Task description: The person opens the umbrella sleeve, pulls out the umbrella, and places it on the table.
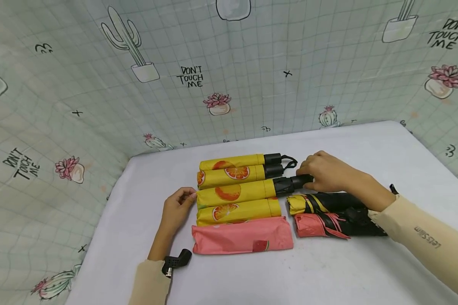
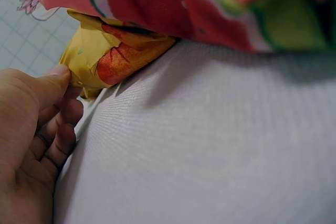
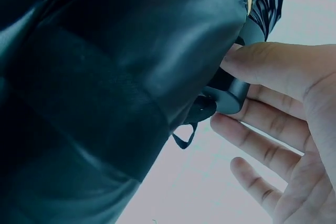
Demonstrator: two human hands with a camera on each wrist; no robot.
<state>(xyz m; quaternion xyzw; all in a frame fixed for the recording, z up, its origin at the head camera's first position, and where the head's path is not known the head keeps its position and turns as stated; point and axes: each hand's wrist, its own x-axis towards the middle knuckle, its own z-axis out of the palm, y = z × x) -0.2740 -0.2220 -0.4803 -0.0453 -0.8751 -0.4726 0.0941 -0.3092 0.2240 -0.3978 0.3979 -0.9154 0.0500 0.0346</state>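
A folded umbrella in a yellow sleeve with orange prints (image 1: 252, 191) lies across the table in the head view, its black end (image 1: 284, 185) sticking out to the right. My right hand (image 1: 324, 173) grips the handle at that end; in the right wrist view the thumb lies on one side of the handle (image 3: 231, 98) with fingers on the other. At the sleeve's closed left end, my left hand (image 1: 177, 207) pinches the yellow fabric (image 2: 86, 56) between thumb and finger. Two more yellow-sleeved umbrellas (image 1: 234, 173) with black handles lie just behind.
Nearer me lie a flat yellow sleeve (image 1: 248, 210) and a pink watermelon sleeve (image 1: 233, 238). Under my right forearm are a black-and-yellow folded umbrella (image 1: 332, 201) and a black-and-pink one (image 1: 324, 224). A patterned curtain (image 1: 252, 51) hangs behind the white table (image 1: 252, 279).
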